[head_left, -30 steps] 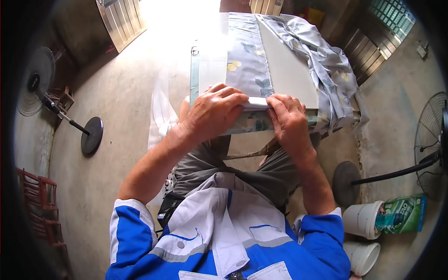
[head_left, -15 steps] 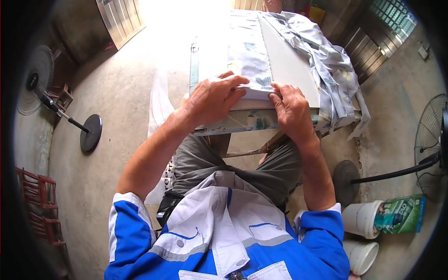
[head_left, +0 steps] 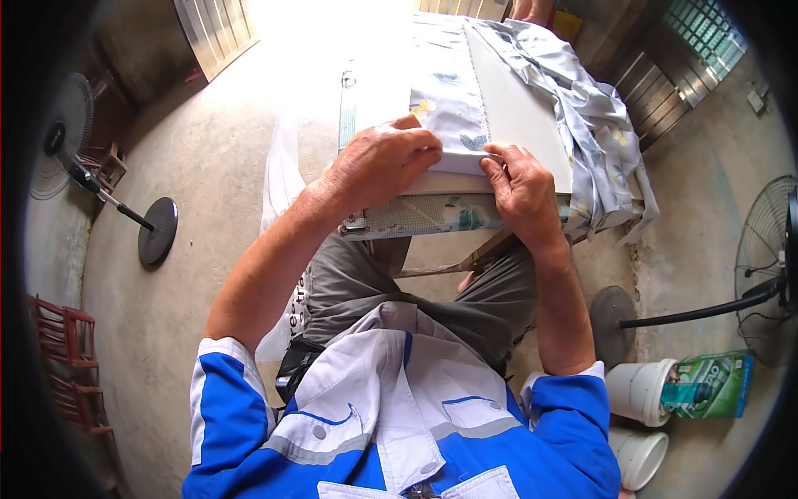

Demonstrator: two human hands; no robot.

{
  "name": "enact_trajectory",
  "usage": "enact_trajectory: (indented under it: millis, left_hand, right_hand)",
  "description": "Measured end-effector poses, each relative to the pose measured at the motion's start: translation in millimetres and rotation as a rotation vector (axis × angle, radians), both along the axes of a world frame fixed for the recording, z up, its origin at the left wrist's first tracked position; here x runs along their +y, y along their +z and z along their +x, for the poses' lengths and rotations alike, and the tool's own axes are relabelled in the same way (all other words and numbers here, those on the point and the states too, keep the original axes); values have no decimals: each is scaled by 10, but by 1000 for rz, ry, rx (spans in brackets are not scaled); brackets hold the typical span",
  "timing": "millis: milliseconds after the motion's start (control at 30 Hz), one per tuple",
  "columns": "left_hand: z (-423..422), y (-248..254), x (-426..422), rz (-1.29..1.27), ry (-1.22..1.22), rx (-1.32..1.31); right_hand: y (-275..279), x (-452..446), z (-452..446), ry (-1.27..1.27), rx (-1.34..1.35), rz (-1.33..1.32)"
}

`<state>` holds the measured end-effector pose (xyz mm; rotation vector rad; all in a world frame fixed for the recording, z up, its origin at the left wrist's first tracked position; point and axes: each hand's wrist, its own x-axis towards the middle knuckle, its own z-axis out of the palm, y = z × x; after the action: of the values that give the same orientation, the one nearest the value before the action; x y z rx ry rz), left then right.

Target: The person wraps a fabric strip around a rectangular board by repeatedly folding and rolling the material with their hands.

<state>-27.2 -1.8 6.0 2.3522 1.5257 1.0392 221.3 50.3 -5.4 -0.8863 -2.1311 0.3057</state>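
Note:
A pale fabric strip with blue leaf and yellow prints (head_left: 449,96) lies lengthwise on the table, its near edge turned over in a fold. My left hand (head_left: 385,158) pinches the left end of that fold between thumb and fingers. At the right end, my right hand (head_left: 519,183) grips the same fold between thumb and forefinger. Beneath the fabric is a white board (head_left: 519,108), which rests on the table (head_left: 416,218) with its patterned front edge. Strong glare washes out the far left of the tabletop.
Bunched printed fabric (head_left: 594,125) hangs over the table's right side. One standing fan (head_left: 62,137) is at left, another (head_left: 769,258) at right. White buckets (head_left: 640,391) and a green packet (head_left: 727,384) stand lower right. Red chairs (head_left: 71,349) are at left. Another person's skin (head_left: 532,10) shows beyond the table.
The hands keep hold of the fold, with the fingers slightly shifted. More of the yellow print shows beside my left hand. The view has tilted slightly.

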Motion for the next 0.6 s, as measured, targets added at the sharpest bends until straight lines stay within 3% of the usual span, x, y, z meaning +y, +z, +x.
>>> enact_trajectory:
  millis: [167, 367, 600]
  left_hand:
    - [-6, 9, 11, -1, 37, 118]
    - [88, -149, 36, 392, 19, 212]
    - [197, -276, -147, 54, -20, 400]
  right_hand:
    - [-42, 11, -35, -82, -152, 146]
    - [-36, 13, -75, -172, -312, 170]
    - [-27, -10, -79, -219, -380, 128]
